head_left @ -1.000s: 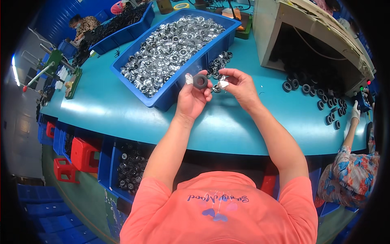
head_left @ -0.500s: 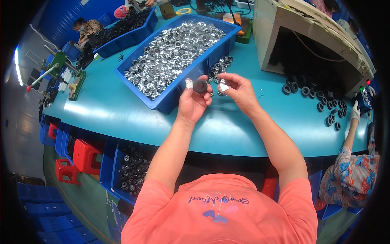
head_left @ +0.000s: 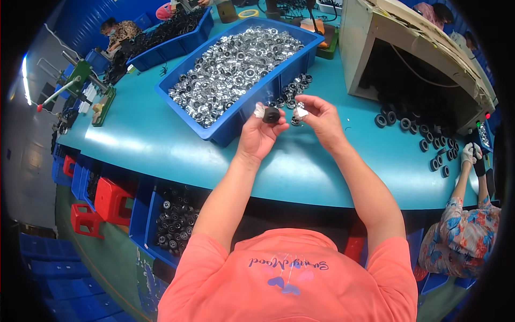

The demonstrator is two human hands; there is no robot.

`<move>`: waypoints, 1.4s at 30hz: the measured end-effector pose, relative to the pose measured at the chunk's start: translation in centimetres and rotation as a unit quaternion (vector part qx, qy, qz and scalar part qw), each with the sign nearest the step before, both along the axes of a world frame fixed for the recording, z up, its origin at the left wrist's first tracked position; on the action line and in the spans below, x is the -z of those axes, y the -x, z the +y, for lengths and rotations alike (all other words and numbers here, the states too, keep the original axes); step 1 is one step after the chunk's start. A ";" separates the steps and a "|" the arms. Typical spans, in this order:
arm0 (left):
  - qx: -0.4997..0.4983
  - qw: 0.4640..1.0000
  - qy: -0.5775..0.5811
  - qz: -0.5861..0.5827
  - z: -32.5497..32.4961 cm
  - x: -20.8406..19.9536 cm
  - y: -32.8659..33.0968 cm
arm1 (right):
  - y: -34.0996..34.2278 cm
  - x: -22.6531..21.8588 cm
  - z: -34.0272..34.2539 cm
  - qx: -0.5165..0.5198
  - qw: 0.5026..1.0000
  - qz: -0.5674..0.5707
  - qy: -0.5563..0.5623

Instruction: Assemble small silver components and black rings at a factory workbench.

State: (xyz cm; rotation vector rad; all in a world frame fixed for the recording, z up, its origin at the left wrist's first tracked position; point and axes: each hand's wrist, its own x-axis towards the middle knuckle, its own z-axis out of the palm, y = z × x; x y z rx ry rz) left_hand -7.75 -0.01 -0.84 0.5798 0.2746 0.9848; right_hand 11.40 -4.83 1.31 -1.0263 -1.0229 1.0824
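My left hand (head_left: 256,140) is closed on a black wheel-like rubber ring (head_left: 271,115), held between thumb and fingers just off the front corner of a blue bin (head_left: 222,134). A little to the right, my right hand (head_left: 327,124) pinches a small shiny silver part (head_left: 300,105), partly hidden by its fingertips. White wrapping covers both thumb tips. The two held pieces are apart. Small silver round parts (head_left: 236,64) fill the bin, and a loose cluster of similar parts (head_left: 296,86) lies on the table beyond my hands.
The teal table (head_left: 177,150) curves around me. At right, black rings (head_left: 405,123) spill from a beige open-fronted box (head_left: 351,59); a co-worker's gloved hands (head_left: 471,153) are beyond. A green hand press (head_left: 102,104) stands left. Below the edge sits a crate of black wheels (head_left: 174,225).
My left hand has turned the black ring, so its outer side now shows more. Both hands sit slightly farther right in view. The co-worker's two hands have come together.
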 end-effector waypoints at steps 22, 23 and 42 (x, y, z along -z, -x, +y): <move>-0.009 0.997 0.008 0.074 0.3 0.3 -0.1 | 0.0 0.4 0.1 -0.025 0.999 -0.038 0.023; -0.009 0.997 0.006 0.072 0.2 0.3 -0.1 | 0.0 0.3 0.0 -0.026 0.999 -0.037 0.023; -0.032 0.997 -0.005 0.072 0.3 0.7 -0.2 | 0.4 0.2 -0.4 -0.035 0.995 -0.085 -0.025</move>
